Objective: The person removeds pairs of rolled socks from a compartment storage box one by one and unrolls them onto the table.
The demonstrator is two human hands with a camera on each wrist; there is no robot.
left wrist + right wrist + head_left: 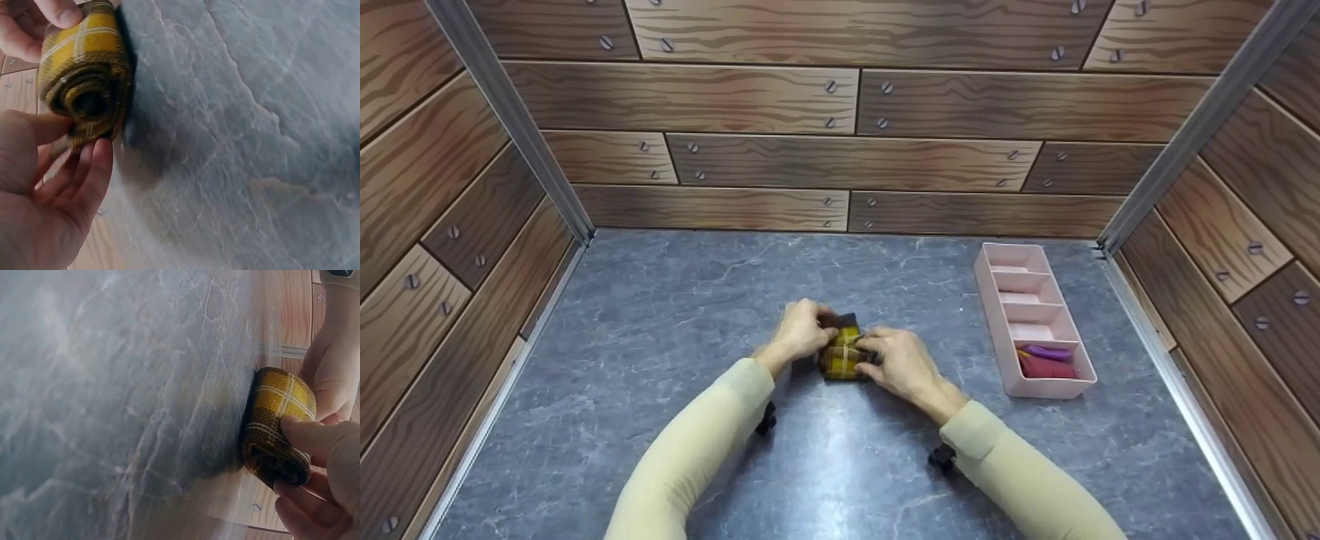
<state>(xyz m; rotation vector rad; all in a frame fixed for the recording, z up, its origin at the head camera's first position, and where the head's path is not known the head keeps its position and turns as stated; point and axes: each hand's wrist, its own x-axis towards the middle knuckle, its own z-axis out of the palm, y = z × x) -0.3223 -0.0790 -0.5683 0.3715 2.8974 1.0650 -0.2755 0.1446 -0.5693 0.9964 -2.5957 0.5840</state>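
Both hands are at a yellow-and-brown plaid knit cloth, wound into a roll with thin white lines across it. My left hand is at its left side; in the left wrist view that hand pinches the outer layer at the end of the roll between thumb and fingers. From the right side my right hand grips the roll. The right wrist view has the right hand's thumb pressing on the roll's outside, fingers curled at its spiral end. A dark end of the cloth shows beyond the roll in the head view.
To the right stands a pink box with several compartments in a row. Its nearest compartment holds a folded red cloth and a purple one. Wood-patterned walls with metal corner rails enclose the grey marbled table.
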